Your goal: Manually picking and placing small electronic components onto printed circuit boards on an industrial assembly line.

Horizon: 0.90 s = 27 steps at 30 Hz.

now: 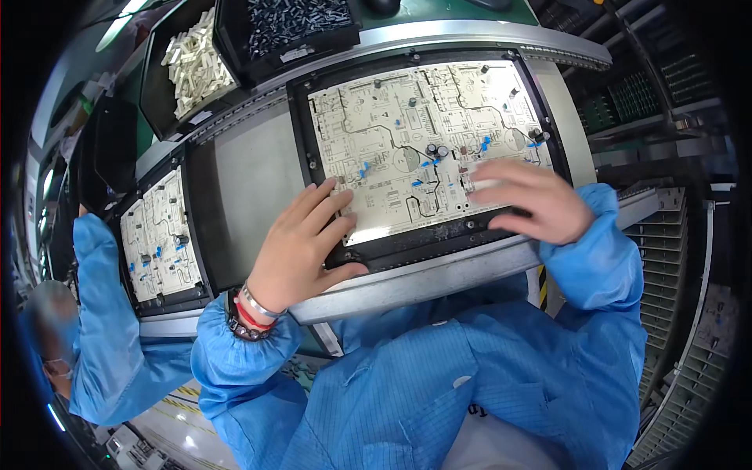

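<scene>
Fingers of the left hand (pixel 301 243) lie spread and flat, its grip empty, on the 7 o'clock corner of the white circuit board (pixel 423 133) in its black carrier (pixel 301 133). The right hand (pixel 533 202), blurred, rests at 5 o'clock; its grip cannot be told. At 11 o'clock, one bin (pixel 157 86) holds white parts, another bin (pixel 235 47) dark capacitors.

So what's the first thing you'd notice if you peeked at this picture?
Probably the big white circuit board in its black frame in the middle, dotted with small blue parts. The left hand rests on its lower left corner and the right hand lies over its lower right edge. Up at the top left sit bins of white parts and dark parts.
</scene>
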Tool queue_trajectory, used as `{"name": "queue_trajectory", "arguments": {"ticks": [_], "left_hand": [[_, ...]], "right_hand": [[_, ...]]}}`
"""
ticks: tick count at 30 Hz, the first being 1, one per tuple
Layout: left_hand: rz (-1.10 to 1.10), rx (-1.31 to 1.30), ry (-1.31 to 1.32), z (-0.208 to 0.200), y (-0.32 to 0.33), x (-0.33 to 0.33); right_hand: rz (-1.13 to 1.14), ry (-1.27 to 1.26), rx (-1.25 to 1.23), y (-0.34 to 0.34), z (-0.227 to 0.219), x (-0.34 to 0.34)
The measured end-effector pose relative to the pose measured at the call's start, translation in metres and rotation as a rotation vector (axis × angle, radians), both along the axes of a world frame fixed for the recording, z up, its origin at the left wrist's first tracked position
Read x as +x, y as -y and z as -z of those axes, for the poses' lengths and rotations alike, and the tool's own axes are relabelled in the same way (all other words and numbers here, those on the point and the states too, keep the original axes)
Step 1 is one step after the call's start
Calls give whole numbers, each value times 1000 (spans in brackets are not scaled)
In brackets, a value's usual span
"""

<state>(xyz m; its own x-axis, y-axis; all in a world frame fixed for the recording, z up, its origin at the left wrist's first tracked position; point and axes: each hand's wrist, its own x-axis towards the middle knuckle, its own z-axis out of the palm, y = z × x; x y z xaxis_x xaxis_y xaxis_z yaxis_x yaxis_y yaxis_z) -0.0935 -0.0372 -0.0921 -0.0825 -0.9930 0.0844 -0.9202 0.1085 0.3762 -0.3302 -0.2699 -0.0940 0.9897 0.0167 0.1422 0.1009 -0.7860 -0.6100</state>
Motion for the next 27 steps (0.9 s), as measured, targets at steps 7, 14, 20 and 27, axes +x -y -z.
{"name": "queue_trajectory", "arguments": {"ticks": [7, 14, 20, 27], "left_hand": [[23, 39, 5, -3, 4, 1], [22, 65, -13, -4, 5, 5], [25, 51, -2, -3, 6, 7], [-69, -38, 94, 8, 9, -15]], "right_hand": [[-12, 35, -192, -10, 10, 6], [-109, 126, -336, 3, 19, 13], [-121, 79, -432, 1, 15, 17], [-43, 45, -204, 12, 5, 12]]}}
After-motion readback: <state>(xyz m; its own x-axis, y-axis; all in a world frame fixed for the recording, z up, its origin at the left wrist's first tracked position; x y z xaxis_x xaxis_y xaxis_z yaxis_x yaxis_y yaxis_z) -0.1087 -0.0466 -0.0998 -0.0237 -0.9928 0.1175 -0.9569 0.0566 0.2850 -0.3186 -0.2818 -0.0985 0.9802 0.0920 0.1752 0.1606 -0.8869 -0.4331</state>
